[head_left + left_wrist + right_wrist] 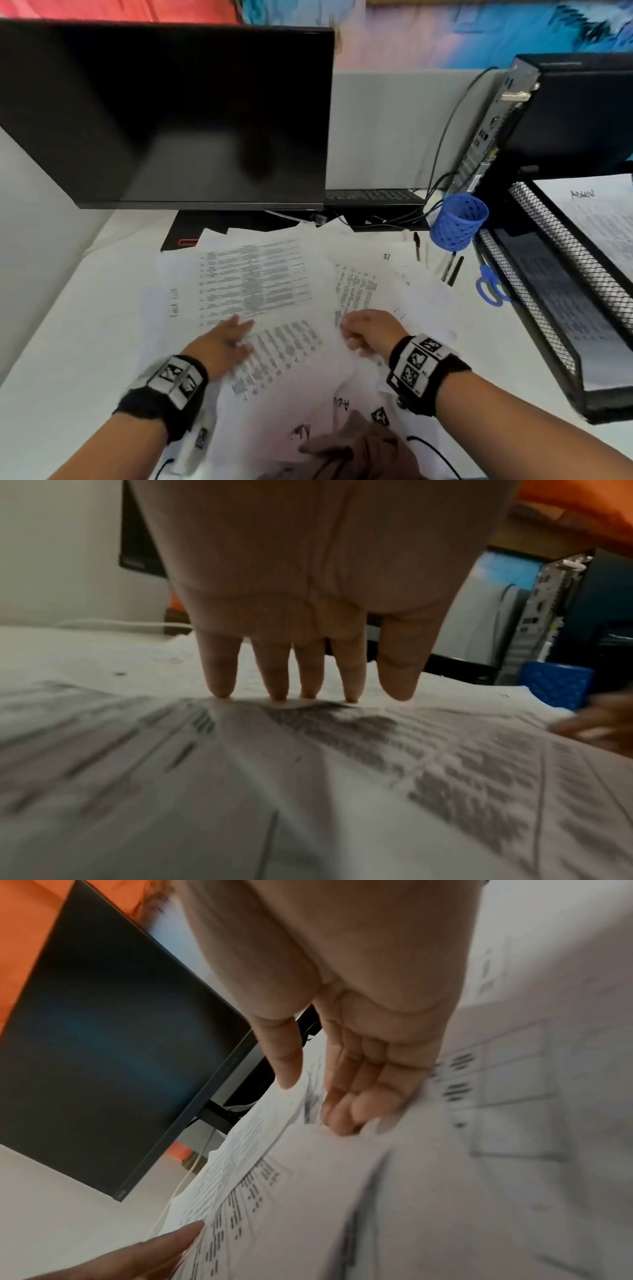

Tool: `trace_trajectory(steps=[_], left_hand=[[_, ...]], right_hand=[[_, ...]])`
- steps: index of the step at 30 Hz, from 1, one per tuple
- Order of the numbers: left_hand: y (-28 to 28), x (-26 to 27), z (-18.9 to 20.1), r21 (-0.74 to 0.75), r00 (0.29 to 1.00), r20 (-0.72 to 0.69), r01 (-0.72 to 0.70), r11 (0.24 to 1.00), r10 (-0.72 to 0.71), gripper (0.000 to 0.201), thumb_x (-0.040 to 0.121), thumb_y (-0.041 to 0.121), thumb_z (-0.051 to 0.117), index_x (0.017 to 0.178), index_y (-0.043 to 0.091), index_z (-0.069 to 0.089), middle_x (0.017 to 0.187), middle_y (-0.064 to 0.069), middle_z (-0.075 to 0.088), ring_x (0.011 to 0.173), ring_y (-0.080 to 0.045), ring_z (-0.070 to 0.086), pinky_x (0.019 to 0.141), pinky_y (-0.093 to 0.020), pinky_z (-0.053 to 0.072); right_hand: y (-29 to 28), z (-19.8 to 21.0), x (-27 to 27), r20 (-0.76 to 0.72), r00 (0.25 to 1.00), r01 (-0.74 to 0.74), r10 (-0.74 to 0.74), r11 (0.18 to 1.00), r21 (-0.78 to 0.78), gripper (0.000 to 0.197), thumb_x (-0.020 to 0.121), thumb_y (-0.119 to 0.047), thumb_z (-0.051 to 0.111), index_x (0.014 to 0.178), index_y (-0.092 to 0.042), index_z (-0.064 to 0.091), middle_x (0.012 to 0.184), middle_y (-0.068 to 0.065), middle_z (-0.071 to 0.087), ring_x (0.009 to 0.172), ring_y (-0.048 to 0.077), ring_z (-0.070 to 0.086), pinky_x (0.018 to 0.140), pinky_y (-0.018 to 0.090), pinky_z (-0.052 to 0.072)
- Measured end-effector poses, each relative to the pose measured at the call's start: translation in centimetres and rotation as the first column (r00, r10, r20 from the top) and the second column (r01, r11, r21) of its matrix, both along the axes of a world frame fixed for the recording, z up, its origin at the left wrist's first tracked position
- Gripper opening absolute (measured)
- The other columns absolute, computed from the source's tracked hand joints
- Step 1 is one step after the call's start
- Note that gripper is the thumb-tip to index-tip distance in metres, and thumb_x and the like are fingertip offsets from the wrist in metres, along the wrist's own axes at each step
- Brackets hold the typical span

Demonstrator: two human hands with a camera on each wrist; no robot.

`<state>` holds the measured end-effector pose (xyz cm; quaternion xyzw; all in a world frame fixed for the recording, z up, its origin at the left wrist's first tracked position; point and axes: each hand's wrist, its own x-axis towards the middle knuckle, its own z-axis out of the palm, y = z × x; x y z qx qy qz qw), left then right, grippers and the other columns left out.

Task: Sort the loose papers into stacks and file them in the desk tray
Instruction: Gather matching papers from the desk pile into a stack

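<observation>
Loose printed papers [260,274] lie fanned over the white desk in front of the monitor. My left hand [236,334] [310,693] lies flat, straight fingertips [221,691] pressing on a printed sheet [291,346] [308,777]. My right hand [352,334] [313,1103] is at that sheet's right edge, fingers [342,1118] curled onto the paper [342,1191] and thumb held apart. The black mesh desk tray [555,240] stands at the right, with a stack of sheets [596,212] on its top tier.
A dark monitor [164,113] stands behind the papers, with a keyboard [373,197] and cables beside its base. A blue pen cup [459,222], pens [452,269] and blue scissors [489,284] lie between papers and tray. A computer case [565,113] is at the back right.
</observation>
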<state>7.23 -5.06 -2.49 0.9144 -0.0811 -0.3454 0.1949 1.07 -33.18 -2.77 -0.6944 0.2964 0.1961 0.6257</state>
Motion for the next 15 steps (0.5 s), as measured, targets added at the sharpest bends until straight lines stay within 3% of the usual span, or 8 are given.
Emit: trace_trajectory(steps=[2,4,5,7,8,10,12,15], left_hand=[[-0.5,-1.1,-0.7,0.097,0.985,0.064,0.151,0.984,-0.158,0.059,0.097,0.045,0.040,0.148,0.043,0.011,0.157,0.012,-0.006,0.147,-0.014,-0.003,0.118,-0.041,0.001],[-0.5,-2.1,-1.2,0.126,0.966,0.096,0.226,0.966,-0.239,0.062,0.098,0.045,0.040,0.149,0.043,0.004,0.156,0.013,-0.012,0.146,-0.014,-0.007,0.117,-0.042,-0.001],[-0.3,-2.5,-1.5,0.129,0.959,0.102,0.252,0.959,-0.265,0.063,0.097,0.045,0.040,0.149,0.042,0.003,0.154,0.013,-0.015,0.146,-0.014,-0.008,0.117,-0.043,-0.001],[0.0,-3.1,-1.8,0.122,0.945,0.098,0.301,0.946,-0.313,0.064,0.097,0.046,0.041,0.149,0.042,0.004,0.154,0.014,-0.015,0.146,-0.014,-0.007,0.117,-0.043,0.000],[0.1,-3.4,-1.6,0.101,0.944,0.091,0.309,0.946,-0.318,0.064,0.096,0.045,0.042,0.149,0.042,0.007,0.156,0.013,-0.011,0.147,-0.013,-0.004,0.118,-0.041,0.002],[0.3,-3.3,-0.6,0.003,0.959,0.098,0.266,0.964,-0.265,0.057,0.095,0.044,0.046,0.147,0.042,0.021,0.158,0.013,0.005,0.145,-0.009,0.011,0.118,-0.032,0.012],[0.5,-2.5,0.8,-0.107,0.977,0.146,0.171,0.979,-0.155,0.049,0.094,0.041,0.050,0.141,0.041,0.036,0.155,0.012,0.023,0.138,-0.006,0.028,0.111,-0.022,0.021],[0.7,-0.6,3.2,-0.227,0.956,0.291,0.036,0.973,0.033,0.055,0.092,0.036,0.057,0.141,0.038,0.034,0.154,0.013,0.024,0.139,-0.009,0.027,0.112,-0.028,0.021]], right_hand=[[1.1,-0.4,1.4,0.008,1.000,-0.011,0.012,0.996,-0.086,0.022,0.085,-0.027,0.065,0.076,-0.008,0.062,0.075,0.013,0.060,0.059,0.021,0.053,0.055,0.025,0.041],[2.0,-1.0,2.4,0.008,1.000,-0.017,0.018,0.991,-0.136,0.040,0.079,-0.043,0.070,0.096,-0.008,0.065,0.099,0.008,0.065,0.085,0.024,0.061,0.075,0.027,0.045],[2.3,-1.0,2.7,0.011,1.000,-0.004,0.006,0.990,-0.144,0.040,0.078,-0.044,0.071,0.101,-0.013,0.063,0.102,0.000,0.064,0.090,0.021,0.060,0.080,0.026,0.046],[3.0,-0.6,2.8,0.033,0.999,0.001,0.005,0.985,-0.173,0.016,0.084,-0.034,0.069,0.085,-0.022,0.057,0.080,-0.008,0.059,0.071,0.010,0.055,0.065,0.019,0.044],[3.2,-0.5,2.8,0.059,0.998,-0.012,0.025,0.977,-0.215,0.014,0.086,-0.030,0.067,0.080,-0.022,0.056,0.073,-0.009,0.057,0.064,0.006,0.052,0.057,0.017,0.041],[3.2,-0.1,2.7,0.126,0.991,-0.011,0.050,0.956,-0.293,0.012,0.086,-0.029,0.066,0.083,-0.020,0.059,0.071,-0.009,0.058,0.064,0.005,0.053,0.053,0.016,0.039],[3.1,0.6,2.3,0.194,0.979,0.008,0.058,0.946,-0.323,0.011,0.086,-0.029,0.067,0.088,-0.020,0.061,0.076,-0.009,0.062,0.069,0.004,0.057,0.057,0.016,0.042],[2.4,1.9,1.5,0.263,0.964,0.033,0.041,0.962,-0.273,0.016,0.085,-0.024,0.068,0.100,-0.019,0.067,0.087,-0.009,0.068,0.079,0.004,0.062,0.066,0.017,0.046]])
